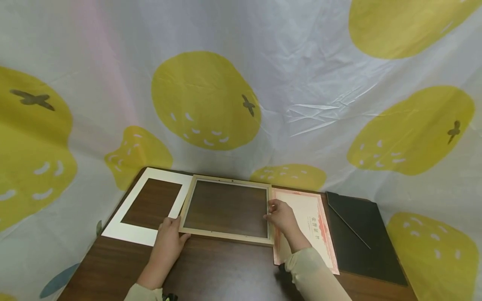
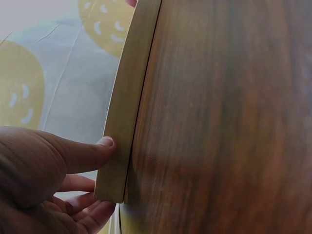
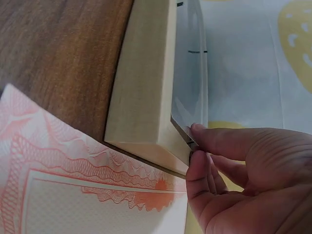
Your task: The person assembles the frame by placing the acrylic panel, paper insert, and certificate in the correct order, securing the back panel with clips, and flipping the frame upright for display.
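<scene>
A light wooden picture frame [image 1: 235, 238] lies on the dark wooden table, with a clear pane inside it. My left hand [image 1: 167, 242] holds its near left corner; in the left wrist view the thumb [image 2: 105, 146] presses the front side and the fingers curl at the left end. At the frame's right side, my right hand [image 1: 282, 217] has thumb and forefinger brought together over the inner edge. Up close in the right wrist view, these fingertips pinch a small dark tab [image 3: 190, 143] there. More dark tabs stand along the far inner edge.
A white mat board [image 1: 139, 234] with a rectangular opening lies left of the frame. To the right is a red-bordered certificate [image 1: 301, 205], partly beneath my right forearm, then a black backing board [image 1: 376, 251] with a thin strut. A lemon-patterned curtain [image 1: 301, 83] hangs behind the table.
</scene>
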Available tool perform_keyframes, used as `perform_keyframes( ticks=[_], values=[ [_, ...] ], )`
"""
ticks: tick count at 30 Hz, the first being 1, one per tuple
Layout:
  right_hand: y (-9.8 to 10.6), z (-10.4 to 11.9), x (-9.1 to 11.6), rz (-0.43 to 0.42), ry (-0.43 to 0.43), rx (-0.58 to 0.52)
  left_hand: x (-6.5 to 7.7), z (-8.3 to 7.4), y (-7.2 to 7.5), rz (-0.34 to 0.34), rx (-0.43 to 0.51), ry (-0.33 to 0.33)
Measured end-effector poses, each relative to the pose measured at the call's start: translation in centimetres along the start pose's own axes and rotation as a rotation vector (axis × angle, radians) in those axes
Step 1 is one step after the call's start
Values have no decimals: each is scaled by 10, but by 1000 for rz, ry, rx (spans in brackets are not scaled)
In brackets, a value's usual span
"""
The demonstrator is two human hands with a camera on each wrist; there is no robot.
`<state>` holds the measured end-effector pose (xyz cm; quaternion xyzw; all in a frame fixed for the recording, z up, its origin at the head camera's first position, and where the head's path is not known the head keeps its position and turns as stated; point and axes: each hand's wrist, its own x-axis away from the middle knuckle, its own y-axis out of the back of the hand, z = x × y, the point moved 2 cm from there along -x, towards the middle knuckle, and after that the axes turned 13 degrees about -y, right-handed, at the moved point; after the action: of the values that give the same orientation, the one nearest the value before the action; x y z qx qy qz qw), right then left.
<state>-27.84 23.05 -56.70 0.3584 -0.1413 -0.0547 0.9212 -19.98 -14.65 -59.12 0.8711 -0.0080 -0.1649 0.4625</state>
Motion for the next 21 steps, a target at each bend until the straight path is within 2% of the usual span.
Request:
perform_keyframes(
  ticks=[6,11,21],
  values=[
    [-3,3,0,-51,68,117,0,1,0,-2,6,-1],
    [-5,5,1,-83,92,200,1,1,-1,-1,7,1],
    [-5,6,5,-86,104,247,0,1,1,8,14,12]
  ],
)
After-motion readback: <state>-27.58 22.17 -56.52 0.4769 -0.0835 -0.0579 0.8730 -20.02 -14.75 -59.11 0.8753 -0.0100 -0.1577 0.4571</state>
